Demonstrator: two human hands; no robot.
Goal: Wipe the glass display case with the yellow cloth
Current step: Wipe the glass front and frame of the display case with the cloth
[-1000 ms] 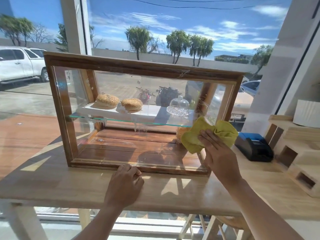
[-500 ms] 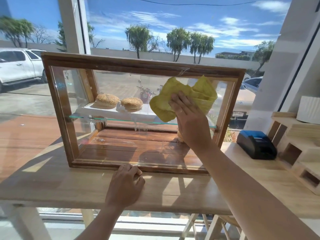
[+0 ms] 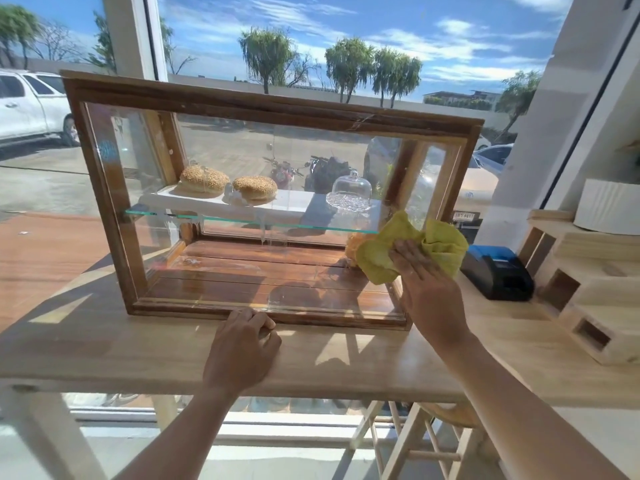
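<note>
The case (image 3: 104, 188), a wood frame with glass panes, stands on the wooden surface (image 3: 104, 348) in front of a window. The right hand (image 3: 427, 289) lies flat on the cloth (image 3: 374, 258), its fingers (image 3: 405, 251) straight and spread, and presses the cloth against the front glass at the lower right corner of the case, just under the right end of the glass shelf (image 3: 242, 220). The cloth is bunched, with folds rising above and to the right of the hand, and part of it covers the right upright of the frame.

The left hand (image 3: 242, 348) rests on the surface at the middle of the case's bottom rail, its fingers (image 3: 256, 322) curled, with the tips touching the rail (whether they grip the edge or only lean on it I cannot tell).

Inside, on a white board over the glass shelf, sit two seeded buns (image 3: 202, 178) side by side at the left and a small glass dome (image 3: 351, 188) on a cut-glass dish at the right. Something yellow on the case floor is half hidden behind the cloth.

To the right of the case, on the same surface, stands a black and blue printer (image 3: 495, 271), and beyond it a pale wooden rack (image 3: 588, 292) with a white roll (image 3: 609, 206) on top.
</note>
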